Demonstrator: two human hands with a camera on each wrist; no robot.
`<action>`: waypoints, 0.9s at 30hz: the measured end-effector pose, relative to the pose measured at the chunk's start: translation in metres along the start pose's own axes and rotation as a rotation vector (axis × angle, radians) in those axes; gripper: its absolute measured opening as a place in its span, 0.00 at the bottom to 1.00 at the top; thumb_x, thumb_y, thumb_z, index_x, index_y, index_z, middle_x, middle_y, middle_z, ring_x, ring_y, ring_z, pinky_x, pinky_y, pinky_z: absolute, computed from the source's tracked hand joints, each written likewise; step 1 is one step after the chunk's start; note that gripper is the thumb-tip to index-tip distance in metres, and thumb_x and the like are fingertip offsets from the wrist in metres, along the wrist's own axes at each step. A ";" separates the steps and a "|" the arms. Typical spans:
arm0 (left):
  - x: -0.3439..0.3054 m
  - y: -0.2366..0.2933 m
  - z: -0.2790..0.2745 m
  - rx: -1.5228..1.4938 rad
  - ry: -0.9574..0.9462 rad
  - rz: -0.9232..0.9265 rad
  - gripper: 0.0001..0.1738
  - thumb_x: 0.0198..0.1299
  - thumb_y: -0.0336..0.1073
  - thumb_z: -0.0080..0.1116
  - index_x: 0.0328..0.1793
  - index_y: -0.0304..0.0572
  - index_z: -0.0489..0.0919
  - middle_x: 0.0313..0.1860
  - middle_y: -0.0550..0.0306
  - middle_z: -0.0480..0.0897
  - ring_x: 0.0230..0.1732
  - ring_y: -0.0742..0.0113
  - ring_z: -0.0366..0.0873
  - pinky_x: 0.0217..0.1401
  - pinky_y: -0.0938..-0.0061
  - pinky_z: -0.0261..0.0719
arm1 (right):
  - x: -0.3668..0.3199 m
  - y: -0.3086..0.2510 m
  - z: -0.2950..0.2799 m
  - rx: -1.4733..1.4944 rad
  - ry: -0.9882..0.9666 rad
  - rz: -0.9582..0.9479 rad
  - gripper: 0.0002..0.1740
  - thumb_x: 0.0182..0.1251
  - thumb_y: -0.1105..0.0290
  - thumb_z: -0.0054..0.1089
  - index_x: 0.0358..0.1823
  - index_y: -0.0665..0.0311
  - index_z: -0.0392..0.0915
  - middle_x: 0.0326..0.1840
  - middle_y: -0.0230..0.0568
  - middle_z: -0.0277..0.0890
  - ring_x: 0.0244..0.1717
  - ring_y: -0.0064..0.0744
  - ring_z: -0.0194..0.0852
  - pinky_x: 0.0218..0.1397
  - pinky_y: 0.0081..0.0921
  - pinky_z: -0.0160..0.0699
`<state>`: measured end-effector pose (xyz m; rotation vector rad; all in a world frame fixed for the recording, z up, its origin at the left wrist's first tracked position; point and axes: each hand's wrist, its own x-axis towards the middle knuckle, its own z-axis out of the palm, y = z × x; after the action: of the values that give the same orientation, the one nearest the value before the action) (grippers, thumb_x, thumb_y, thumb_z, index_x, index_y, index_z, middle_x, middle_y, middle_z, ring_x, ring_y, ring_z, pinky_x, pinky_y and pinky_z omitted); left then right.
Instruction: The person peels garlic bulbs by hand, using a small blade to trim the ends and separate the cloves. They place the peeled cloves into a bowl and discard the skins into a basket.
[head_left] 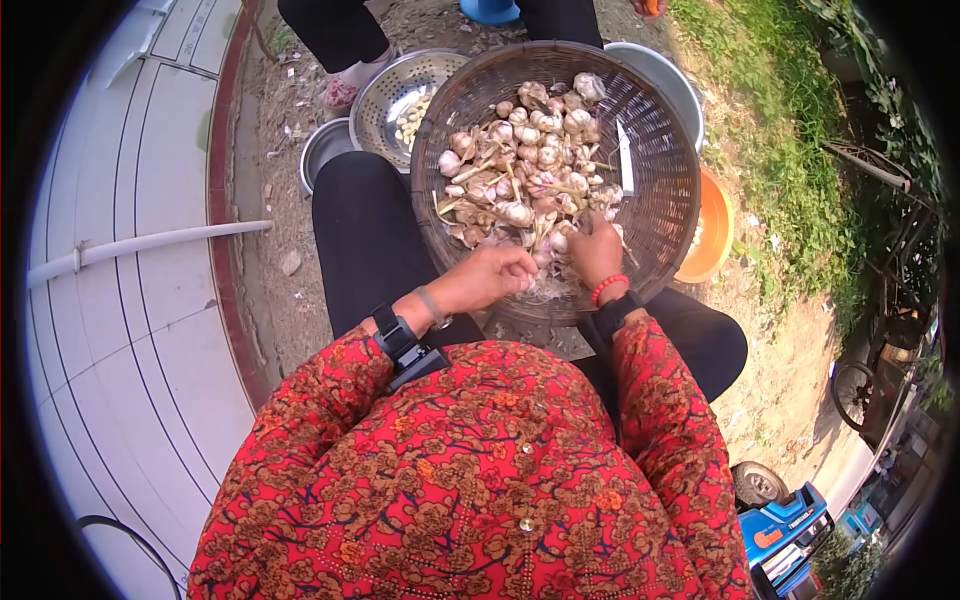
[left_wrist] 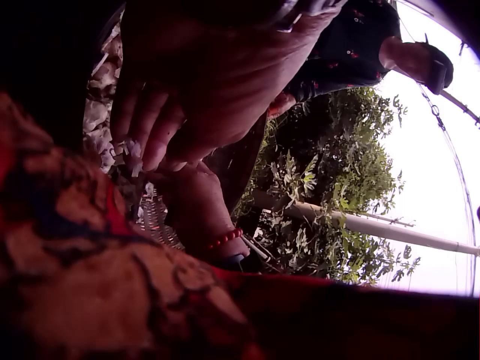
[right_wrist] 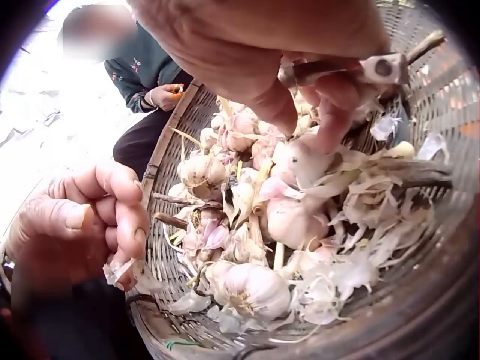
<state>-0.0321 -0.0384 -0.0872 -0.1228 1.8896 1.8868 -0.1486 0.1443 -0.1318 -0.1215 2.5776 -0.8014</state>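
A big round wicker basket [head_left: 660,215] heaped with garlic bulbs [head_left: 540,140] rests across the person's lap. Over its near edge, the left hand [head_left: 490,278] has curled fingers with a scrap of papery garlic skin [right_wrist: 124,274] at their tips. The right hand [head_left: 597,250] reaches down into the near right part of the heap. In the right wrist view it holds what looks like a small knife [right_wrist: 382,69], its riveted metal end showing, while its fingertips are at a pale garlic bulb [right_wrist: 300,161]. Loose skins [right_wrist: 337,281] lie around the bulbs.
A white-bladed knife [head_left: 625,158] lies inside the basket's right side. Beyond are a colander [head_left: 440,68] with peeled cloves, a small metal basin [head_left: 325,150], a grey basin [head_left: 665,85] and an orange bowl [head_left: 712,225]. Another person [left_wrist: 349,45] sits opposite.
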 end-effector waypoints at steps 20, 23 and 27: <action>0.006 -0.019 0.000 -0.057 0.015 -0.028 0.08 0.63 0.28 0.60 0.47 0.37 0.79 0.38 0.62 0.82 0.41 0.76 0.77 0.47 0.79 0.77 | -0.018 0.004 0.015 0.167 0.125 0.095 0.20 0.52 0.67 0.66 0.48 0.63 0.78 0.37 0.52 0.80 0.41 0.52 0.80 0.45 0.41 0.78; 0.005 -0.014 0.000 -0.024 0.021 -0.047 0.09 0.63 0.28 0.60 0.48 0.36 0.79 0.38 0.62 0.82 0.41 0.76 0.78 0.48 0.79 0.77 | -0.003 0.028 0.033 0.432 0.125 0.167 0.17 0.50 0.69 0.67 0.43 0.67 0.79 0.30 0.48 0.81 0.33 0.46 0.80 0.40 0.38 0.77; 0.008 -0.015 -0.001 -0.011 0.004 -0.051 0.09 0.63 0.28 0.59 0.48 0.36 0.79 0.38 0.61 0.82 0.41 0.76 0.78 0.47 0.79 0.78 | 0.000 0.024 0.025 0.659 0.043 0.285 0.15 0.49 0.69 0.68 0.38 0.69 0.80 0.29 0.49 0.80 0.30 0.43 0.79 0.38 0.36 0.76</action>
<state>-0.0338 -0.0380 -0.1040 -0.1775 1.8612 1.8649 -0.1372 0.1508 -0.1635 0.4522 2.1598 -1.4827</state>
